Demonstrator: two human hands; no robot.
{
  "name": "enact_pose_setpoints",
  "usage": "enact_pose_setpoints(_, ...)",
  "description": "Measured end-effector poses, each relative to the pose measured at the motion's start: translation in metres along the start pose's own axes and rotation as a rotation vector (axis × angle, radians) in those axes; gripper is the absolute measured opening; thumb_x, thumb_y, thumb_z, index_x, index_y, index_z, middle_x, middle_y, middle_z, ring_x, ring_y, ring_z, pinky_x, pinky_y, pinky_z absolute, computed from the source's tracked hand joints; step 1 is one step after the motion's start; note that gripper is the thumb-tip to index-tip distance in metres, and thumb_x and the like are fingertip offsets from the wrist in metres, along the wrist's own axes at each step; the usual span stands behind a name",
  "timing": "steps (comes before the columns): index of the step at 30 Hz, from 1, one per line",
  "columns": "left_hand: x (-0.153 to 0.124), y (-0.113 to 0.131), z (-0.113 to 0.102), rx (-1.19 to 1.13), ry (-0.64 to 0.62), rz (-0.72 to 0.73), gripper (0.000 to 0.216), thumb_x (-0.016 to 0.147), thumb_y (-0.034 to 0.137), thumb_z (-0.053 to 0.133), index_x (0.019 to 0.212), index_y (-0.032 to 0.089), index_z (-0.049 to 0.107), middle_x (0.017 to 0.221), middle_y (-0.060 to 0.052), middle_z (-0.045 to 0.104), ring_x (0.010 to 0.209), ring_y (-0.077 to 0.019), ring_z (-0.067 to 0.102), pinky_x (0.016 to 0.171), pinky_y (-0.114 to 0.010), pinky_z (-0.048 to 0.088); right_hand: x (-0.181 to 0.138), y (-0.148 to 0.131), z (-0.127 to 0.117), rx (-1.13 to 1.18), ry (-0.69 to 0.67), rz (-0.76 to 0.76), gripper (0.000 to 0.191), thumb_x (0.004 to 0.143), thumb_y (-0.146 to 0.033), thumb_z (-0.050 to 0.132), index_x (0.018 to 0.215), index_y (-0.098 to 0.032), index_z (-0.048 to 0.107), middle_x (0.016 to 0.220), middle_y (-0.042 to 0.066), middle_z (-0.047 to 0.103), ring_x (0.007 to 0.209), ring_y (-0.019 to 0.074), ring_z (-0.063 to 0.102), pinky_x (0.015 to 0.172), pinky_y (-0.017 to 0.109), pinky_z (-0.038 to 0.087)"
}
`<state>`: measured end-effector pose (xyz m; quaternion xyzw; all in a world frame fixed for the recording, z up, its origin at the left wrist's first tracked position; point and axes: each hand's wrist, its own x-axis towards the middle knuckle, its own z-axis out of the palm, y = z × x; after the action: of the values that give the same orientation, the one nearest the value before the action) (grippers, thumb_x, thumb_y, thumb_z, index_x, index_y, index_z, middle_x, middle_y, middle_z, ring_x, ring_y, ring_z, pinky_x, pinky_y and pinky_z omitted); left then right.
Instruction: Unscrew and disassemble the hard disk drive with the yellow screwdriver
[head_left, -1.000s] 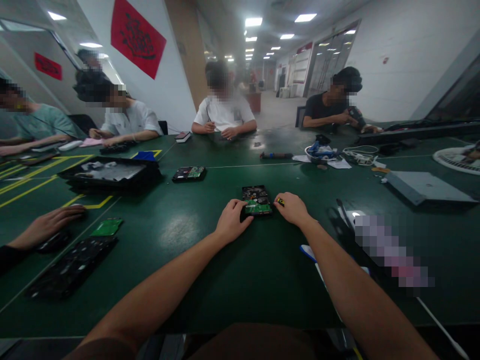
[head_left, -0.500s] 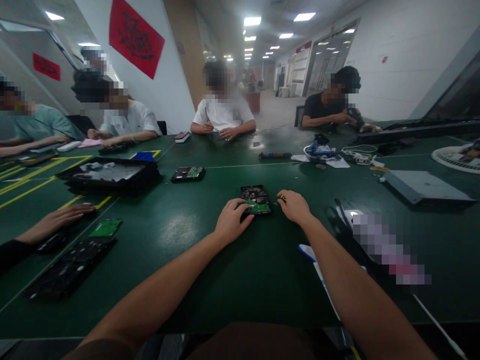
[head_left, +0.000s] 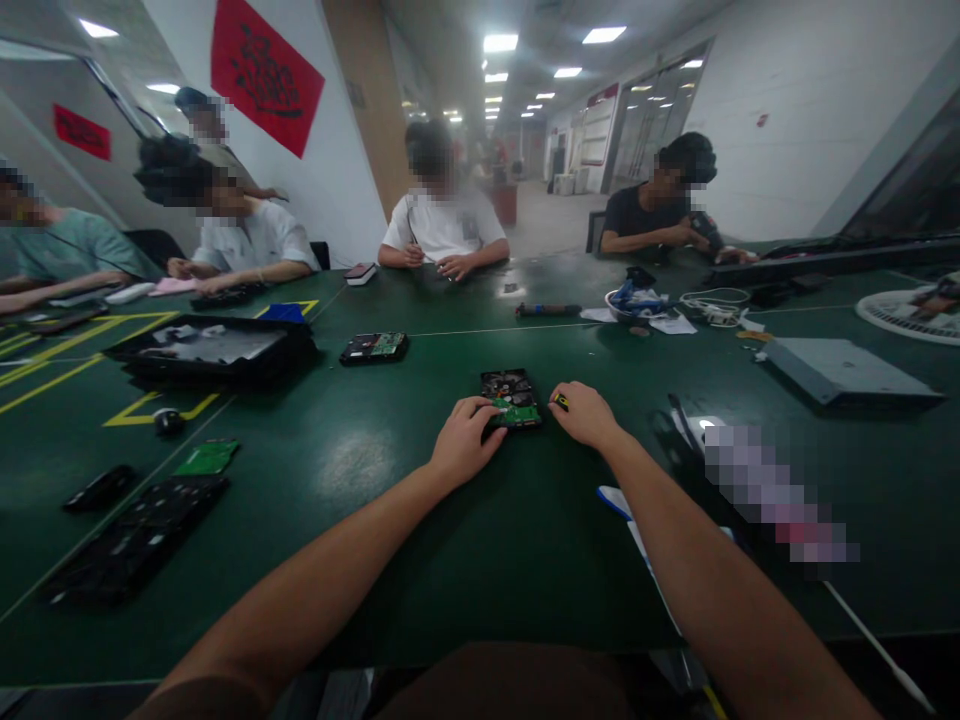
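Note:
A hard drive (head_left: 506, 388) with a green circuit board (head_left: 519, 412) at its near end lies on the table in front of me. My left hand (head_left: 466, 440) grips its near left corner, thumb at the front edge and fingers over the board. Just right of the drive, my right hand (head_left: 586, 412) is closed around a small yellow-and-black screwdriver (head_left: 561, 401). Most of that tool is hidden by the fingers, and its tip cannot be made out.
Another hard drive (head_left: 373, 348) and a black tray (head_left: 214, 348) are farther left. Nearer left lie a loose green board (head_left: 208, 457) and black drive casings (head_left: 139, 535). A grey metal box (head_left: 847, 370) stands at right. Several people sit across the green table (head_left: 450, 580).
A co-worker's hand at the left has withdrawn, uncovering a small black round object. My right hand has shifted slightly left, closer to the drive. My left hand keeps its hold.

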<state>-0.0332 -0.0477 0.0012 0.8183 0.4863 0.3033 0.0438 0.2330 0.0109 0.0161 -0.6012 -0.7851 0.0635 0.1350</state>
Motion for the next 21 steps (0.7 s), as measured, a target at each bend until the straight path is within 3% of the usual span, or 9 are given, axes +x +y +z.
enact_pose_setpoints(8, 0.0004, 0.0016, -0.0014, -0.036, 0.024, -0.157, 0.056, 0.088, 0.044, 0.075, 0.135, 0.020, 0.057, 0.132, -0.013, 0.054, 0.123, -0.0305, 0.057, 0.106, -0.049, 0.052, -0.0023, -0.0070, -0.0014, -0.024, 0.000, 0.005, 0.020, 0.101, -0.034, 0.053, 0.108, -0.024, 0.068, 0.111, 0.008, 0.066, 0.096, 0.0223, 0.064, 0.080, 0.033, 0.046)
enact_pose_setpoints(13, -0.0015, 0.0007, -0.0001, 0.009, 0.026, -0.097, 0.043, 0.091, 0.041, 0.072, 0.131, 0.028, 0.064, 0.133, -0.010, 0.055, 0.123, -0.0304, 0.057, 0.103, -0.050, 0.053, -0.0031, -0.0088, -0.0021, -0.034, -0.005, 0.009, 0.020, 0.103, -0.034, 0.049, 0.109, -0.024, 0.066, 0.114, 0.009, 0.066, 0.096, 0.0235, 0.065, 0.076, 0.034, 0.045)
enact_pose_setpoints(21, -0.0021, 0.0075, -0.0021, 0.048, 0.004, -0.004, 0.033, 0.094, 0.031, 0.066, 0.127, 0.025, 0.067, 0.125, -0.010, 0.060, 0.117, -0.0292, 0.058, 0.102, -0.048, 0.054, -0.0028, -0.0087, -0.0032, -0.039, 0.003, 0.000, 0.021, 0.103, -0.035, 0.048, 0.110, -0.025, 0.065, 0.113, 0.009, 0.066, 0.095, 0.0242, 0.066, 0.074, 0.033, 0.044)
